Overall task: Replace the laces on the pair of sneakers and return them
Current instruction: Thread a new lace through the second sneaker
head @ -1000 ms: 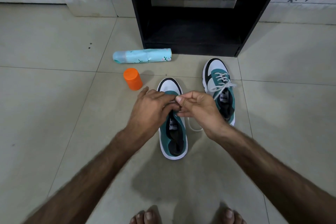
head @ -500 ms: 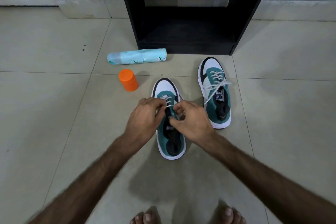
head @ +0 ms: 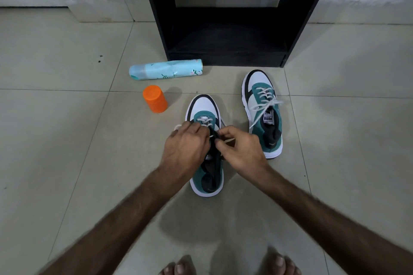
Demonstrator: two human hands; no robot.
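Two teal, white and black sneakers stand on the tiled floor, toes pointing away from me. The left sneaker (head: 206, 176) is right under my hands, with a white lace (head: 204, 121) crossed through its front eyelets only. My left hand (head: 184, 148) and my right hand (head: 240, 152) meet over its tongue, each pinching a part of that lace. The lace ends are hidden by my fingers. The right sneaker (head: 263, 114) stands apart to the right, fully laced, its white bow loose on top.
An orange cap (head: 155, 98) stands left of the sneakers, and a light-blue spray can (head: 165, 69) lies on its side behind it. A black open shelf unit (head: 228, 18) stands straight ahead. My bare toes (head: 178, 267) show at the bottom edge.
Both hands have come lower along the left sneaker, from its toe area to the tongue. Crossed lace rows now show above my fingers. The right sneaker has not moved.
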